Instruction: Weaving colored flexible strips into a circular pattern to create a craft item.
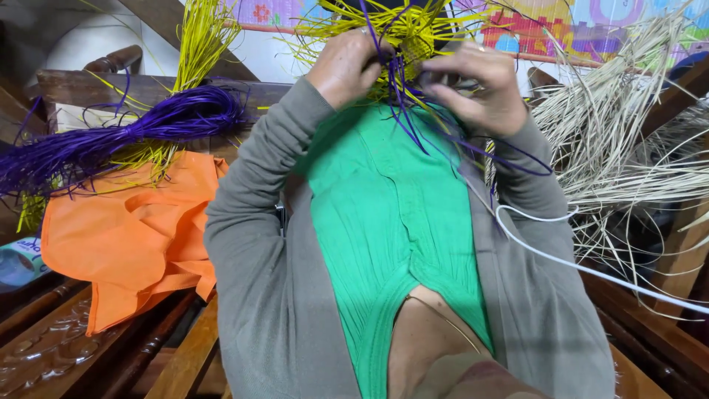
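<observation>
One head-worn camera – tilted steeply down the wearer's own torso; close, hands near the frame's top.

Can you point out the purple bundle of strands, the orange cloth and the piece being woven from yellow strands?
Purple bundle (159, 122): head view, on its thick bound middle.
Orange cloth (125, 229): head view, on its flat centre.
Yellow woven piece (413, 37): head view, on the woven part between the hands.

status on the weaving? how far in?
Done: a small woven yellow piece already exists between the hands. In hand: the left hand and right hand pinch purple strands into it, loose ends hanging down. Left: plenty, judging by the unused purple bundle, yellow bundle and natural straw pile. Finished size can't be judged.
</observation>
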